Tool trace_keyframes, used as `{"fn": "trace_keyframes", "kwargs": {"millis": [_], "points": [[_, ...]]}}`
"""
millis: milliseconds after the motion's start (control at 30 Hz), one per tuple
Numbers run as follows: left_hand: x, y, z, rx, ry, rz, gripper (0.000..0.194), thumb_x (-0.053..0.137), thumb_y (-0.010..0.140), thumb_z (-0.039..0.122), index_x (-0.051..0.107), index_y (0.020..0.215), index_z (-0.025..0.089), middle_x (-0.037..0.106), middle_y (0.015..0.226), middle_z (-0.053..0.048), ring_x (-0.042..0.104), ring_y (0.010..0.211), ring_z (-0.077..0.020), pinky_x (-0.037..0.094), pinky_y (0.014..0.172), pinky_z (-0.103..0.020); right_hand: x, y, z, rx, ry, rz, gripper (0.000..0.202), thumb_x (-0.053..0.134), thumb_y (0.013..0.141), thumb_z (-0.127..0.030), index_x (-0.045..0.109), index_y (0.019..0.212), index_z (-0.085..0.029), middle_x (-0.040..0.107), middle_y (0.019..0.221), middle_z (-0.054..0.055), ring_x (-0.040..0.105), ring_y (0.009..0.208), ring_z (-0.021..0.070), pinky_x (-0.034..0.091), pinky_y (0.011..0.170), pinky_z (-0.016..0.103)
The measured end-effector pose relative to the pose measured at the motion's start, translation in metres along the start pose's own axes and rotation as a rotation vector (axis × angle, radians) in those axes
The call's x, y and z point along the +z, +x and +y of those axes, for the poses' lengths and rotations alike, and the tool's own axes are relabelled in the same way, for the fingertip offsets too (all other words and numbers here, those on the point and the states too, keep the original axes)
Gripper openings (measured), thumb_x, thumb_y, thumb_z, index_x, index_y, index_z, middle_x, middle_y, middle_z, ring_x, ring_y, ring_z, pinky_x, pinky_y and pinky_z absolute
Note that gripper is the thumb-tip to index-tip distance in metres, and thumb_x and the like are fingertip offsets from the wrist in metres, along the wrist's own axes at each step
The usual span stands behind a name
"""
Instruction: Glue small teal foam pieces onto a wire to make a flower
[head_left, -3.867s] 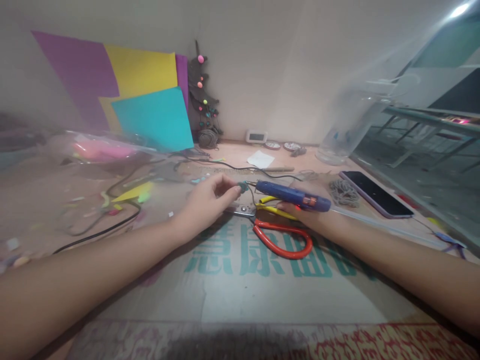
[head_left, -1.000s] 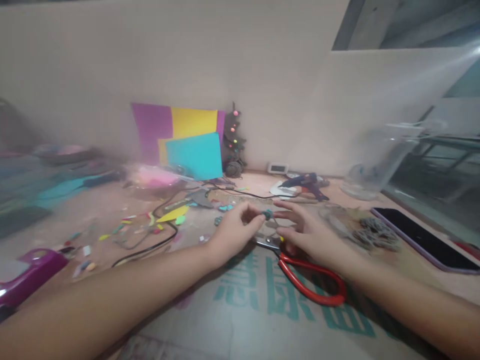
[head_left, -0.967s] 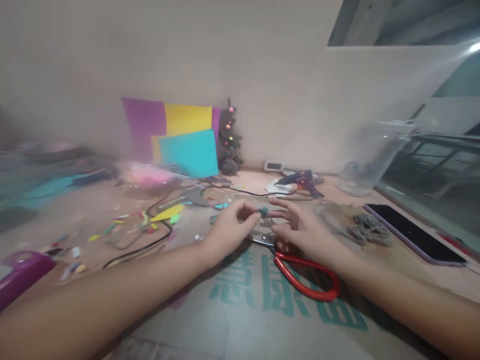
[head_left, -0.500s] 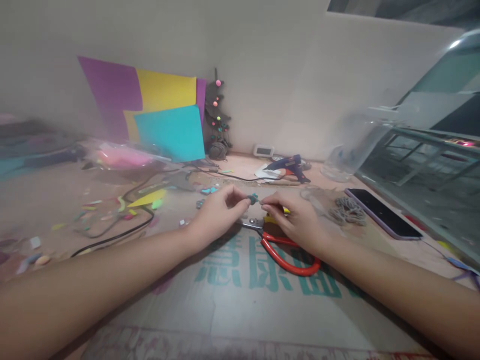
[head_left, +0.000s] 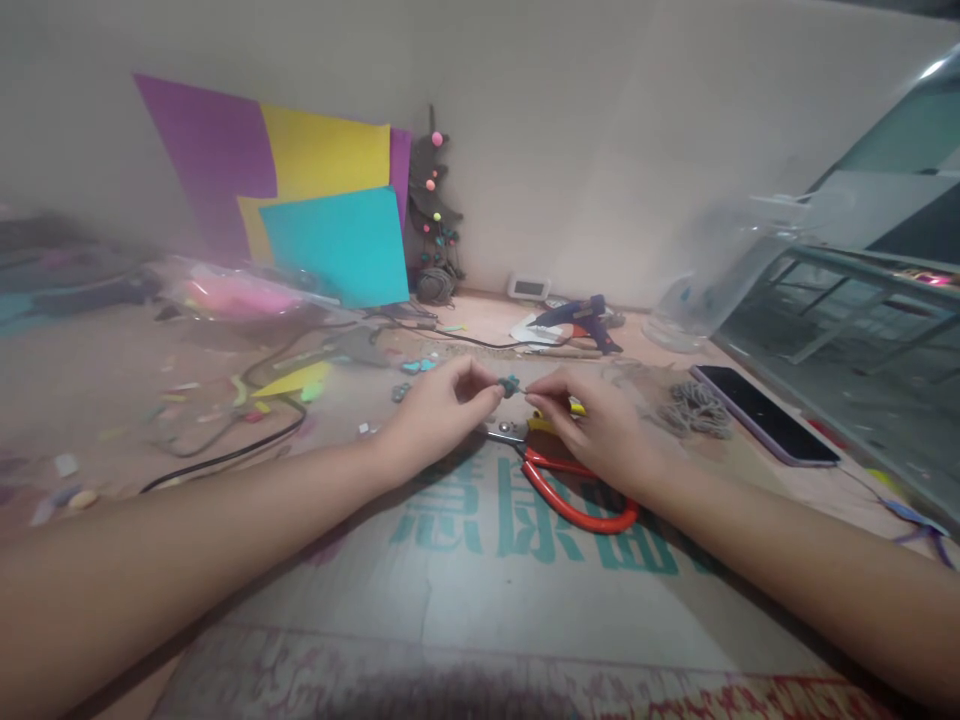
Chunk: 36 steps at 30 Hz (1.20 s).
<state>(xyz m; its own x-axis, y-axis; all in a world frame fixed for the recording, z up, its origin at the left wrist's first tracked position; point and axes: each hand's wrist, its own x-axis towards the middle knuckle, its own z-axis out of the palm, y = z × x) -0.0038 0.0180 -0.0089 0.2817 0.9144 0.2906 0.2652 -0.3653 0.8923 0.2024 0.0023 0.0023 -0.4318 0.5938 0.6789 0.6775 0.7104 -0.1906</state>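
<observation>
Between my two hands is a small teal and grey piece (head_left: 509,385), held just above the cardboard. My left hand (head_left: 442,410) pinches its left side between thumb and index finger. The fingertips of my right hand (head_left: 592,415) close on a thin strand at the piece's right side. Red-handled scissors (head_left: 581,508) lie beneath, partly hidden by both hands. Something yellow (head_left: 538,427) shows below my right fingers. Small teal shapes (head_left: 418,366) rest behind my left hand.
A glue gun (head_left: 581,318) lies near the wall. Grey yarn (head_left: 694,408) and a phone (head_left: 765,415) are at the right, a clear jug (head_left: 686,300) behind. Coloured sheets (head_left: 337,245) lean at the left above a black cable (head_left: 225,462) and scraps.
The view has tilted slightly down, so most things sit a little higher or lower in frame. Both hands keep their pinch, with the small piece slightly turned.
</observation>
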Motion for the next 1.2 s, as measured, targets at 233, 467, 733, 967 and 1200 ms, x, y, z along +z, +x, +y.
{"fn": "trace_keyframes", "kwargs": {"millis": [233,467,733,967,1200], "points": [[0.001,-0.002,0.004,0.051,0.045,-0.056,0.013,0.060,0.086,0.030,0.060,0.081,0.018,0.065,0.078,-0.001,0.062,0.074,-0.0165,0.046,0.067,-0.028,-0.003,0.002,-0.004,0.116,0.003,-0.152,0.022,0.053,0.097,-0.035,0.066,0.086,-0.022,0.071,0.077,0.003,0.064,0.068,0.0164,0.048,0.063,0.027],[0.001,-0.001,0.005,0.031,0.016,-0.046,0.014,0.061,0.085,0.030,0.059,0.078,0.018,0.065,0.075,-0.001,0.060,0.070,-0.0155,0.046,0.064,-0.026,0.001,-0.002,-0.001,0.097,0.118,-0.073,0.017,0.063,0.090,-0.035,0.061,0.101,-0.022,0.069,0.080,0.003,0.065,0.072,0.0175,0.052,0.068,0.030],[0.002,0.000,0.001,-0.004,-0.050,-0.050,0.014,0.061,0.085,0.031,0.059,0.082,0.018,0.064,0.075,-0.001,0.062,0.069,-0.0154,0.048,0.065,-0.027,0.000,-0.002,-0.001,0.075,0.051,-0.033,0.006,0.057,0.093,-0.024,0.063,0.092,-0.021,0.071,0.082,0.004,0.067,0.073,0.0164,0.051,0.067,0.028],[0.004,0.000,-0.001,0.017,-0.043,-0.054,0.014,0.061,0.085,0.031,0.059,0.082,0.018,0.065,0.076,-0.001,0.062,0.071,-0.0151,0.048,0.063,-0.025,0.000,-0.002,-0.001,0.069,0.036,-0.092,0.016,0.056,0.095,-0.028,0.066,0.086,-0.021,0.072,0.077,0.003,0.065,0.068,0.0160,0.051,0.062,0.027],[0.004,0.001,-0.008,0.028,-0.067,-0.105,0.015,0.062,0.087,0.031,0.064,0.093,0.018,0.069,0.087,-0.003,0.063,0.075,-0.0149,0.049,0.065,-0.025,0.002,-0.002,-0.001,0.010,0.060,-0.067,0.014,0.056,0.095,-0.030,0.066,0.089,-0.022,0.073,0.080,0.003,0.067,0.071,0.0163,0.052,0.067,0.028]]}}
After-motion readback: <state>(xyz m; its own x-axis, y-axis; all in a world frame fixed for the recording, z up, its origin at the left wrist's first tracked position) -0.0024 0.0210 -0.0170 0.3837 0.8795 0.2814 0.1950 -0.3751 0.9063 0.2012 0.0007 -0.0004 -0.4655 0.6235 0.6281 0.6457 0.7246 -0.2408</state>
